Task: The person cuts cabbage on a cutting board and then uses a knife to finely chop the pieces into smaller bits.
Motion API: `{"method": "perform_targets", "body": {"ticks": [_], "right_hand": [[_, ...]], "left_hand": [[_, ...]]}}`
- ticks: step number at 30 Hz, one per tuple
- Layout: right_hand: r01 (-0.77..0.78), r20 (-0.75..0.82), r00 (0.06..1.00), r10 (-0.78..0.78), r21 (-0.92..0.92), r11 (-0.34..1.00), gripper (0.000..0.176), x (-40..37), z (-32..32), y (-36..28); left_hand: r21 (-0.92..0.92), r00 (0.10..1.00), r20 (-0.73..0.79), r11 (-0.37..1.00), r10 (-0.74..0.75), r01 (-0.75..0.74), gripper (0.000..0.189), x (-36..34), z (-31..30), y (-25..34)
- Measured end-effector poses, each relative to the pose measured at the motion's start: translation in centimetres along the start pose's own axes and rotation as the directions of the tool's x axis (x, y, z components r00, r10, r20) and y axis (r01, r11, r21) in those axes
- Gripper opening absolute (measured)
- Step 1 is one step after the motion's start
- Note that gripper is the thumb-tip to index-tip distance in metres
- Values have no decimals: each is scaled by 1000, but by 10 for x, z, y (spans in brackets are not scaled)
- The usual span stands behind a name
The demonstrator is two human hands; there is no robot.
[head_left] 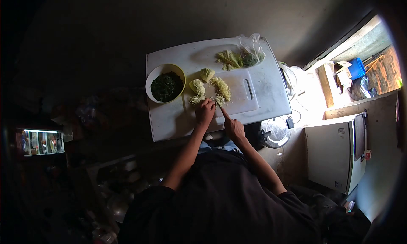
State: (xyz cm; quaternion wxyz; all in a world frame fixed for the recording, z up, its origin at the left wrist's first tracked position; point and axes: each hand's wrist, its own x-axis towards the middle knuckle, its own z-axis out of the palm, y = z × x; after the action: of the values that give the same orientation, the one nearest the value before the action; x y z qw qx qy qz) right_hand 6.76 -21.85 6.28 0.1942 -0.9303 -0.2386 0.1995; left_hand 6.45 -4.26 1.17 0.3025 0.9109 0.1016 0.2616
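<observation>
On a white cutting board (239, 98) lies a pile of finely chopped cabbage (221, 90). Two larger cabbage pieces sit to its left, one cabbage chunk (207, 75) farther back and another cabbage piece (197, 87) nearer me. My left hand (205, 111) is closed at the board's near edge, its fingertips down on cabbage bits. My right hand (234, 128) grips a knife (219, 105), index finger stretched along it; the handle is hidden in the hand. The blade points toward the chopped pile, close beside my left fingertips.
A bowl (185, 84) of chopped dark greens stands left on the white table (169, 125). Loose cabbage leaves (229, 59) and a clear plastic bag (253, 53) lie at the back. Right of the table are a round lidded pot (276, 134) and a white fridge (328, 153).
</observation>
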Motion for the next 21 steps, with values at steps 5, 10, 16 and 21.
{"method": "perform_targets", "body": {"ticks": [5, 10, 16, 21], "right_hand": [[-9, 30, 1000, 9, 0, 1000, 68, 0, 1, 1], [17, -22, 1000, -17, -13, 1000, 66, 0, 9, 5], [33, -65, 997, -31, 35, 999, 58, -1, 11, 7], [19, -59, 998, -17, 32, 999, 58, -2, 13, 10]], "left_hand": [[-14, 1000, 1, 1000, -19, 19, 5, -2, 1, 1], [-23, 999, 8, 999, -40, 40, 6, -1, 1, 2], [-34, 999, 31, 998, -43, 44, 6, -2, -2, 3], [-41, 998, 36, 998, -53, 55, 6, -1, -5, 8]]}}
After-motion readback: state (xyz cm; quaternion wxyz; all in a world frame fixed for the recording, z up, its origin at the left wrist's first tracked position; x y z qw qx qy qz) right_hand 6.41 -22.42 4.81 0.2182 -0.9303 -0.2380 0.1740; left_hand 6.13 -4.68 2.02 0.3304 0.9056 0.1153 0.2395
